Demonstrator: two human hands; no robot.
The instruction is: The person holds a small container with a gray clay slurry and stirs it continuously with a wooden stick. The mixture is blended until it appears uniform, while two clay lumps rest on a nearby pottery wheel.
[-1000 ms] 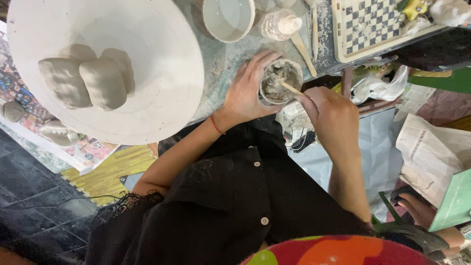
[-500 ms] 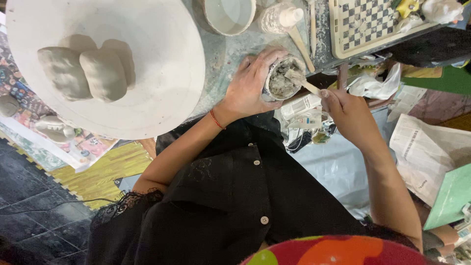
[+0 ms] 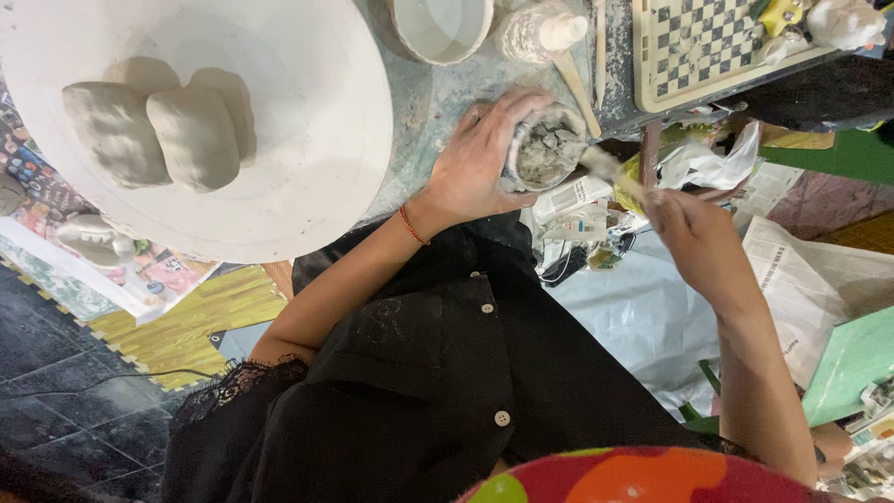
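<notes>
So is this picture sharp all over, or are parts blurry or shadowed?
In the head view the clay lumps on the white round board are crisp and cast soft shadows; the right hand and its stick are motion-smeared; the left hand around the small pot is clearer; the floor is dim.

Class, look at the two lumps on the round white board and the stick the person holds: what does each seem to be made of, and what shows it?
Two lumps: apparently unfired grey clay, matt, with soft rounded edges. Stick in the right hand: probably wood, pale tan, its tip coated in grey slurry.
</notes>
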